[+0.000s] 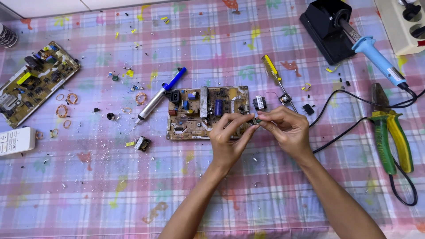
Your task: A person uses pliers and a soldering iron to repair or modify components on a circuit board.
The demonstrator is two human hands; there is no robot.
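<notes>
While the circuit board (208, 113) lies flat just beyond them, a small dark component (253, 120) is pinched between fingertips of the left hand (228, 139) and right hand (285, 128), both closed on it equally.

- Both forearms are bare and rise from the lower edge of the view, slanting toward each other
- The left hand (228, 139) is seen from its back, wrist straight, fingers bent up and to the right, thumb and forefinger pinched together
- The right hand (285, 128) lies a little higher, knuckles up, fingers curled leftward, its tips closed in a pinch
- The fingertips (253, 120) of the two hands meet and touch, while the wrists stay apart
</notes>
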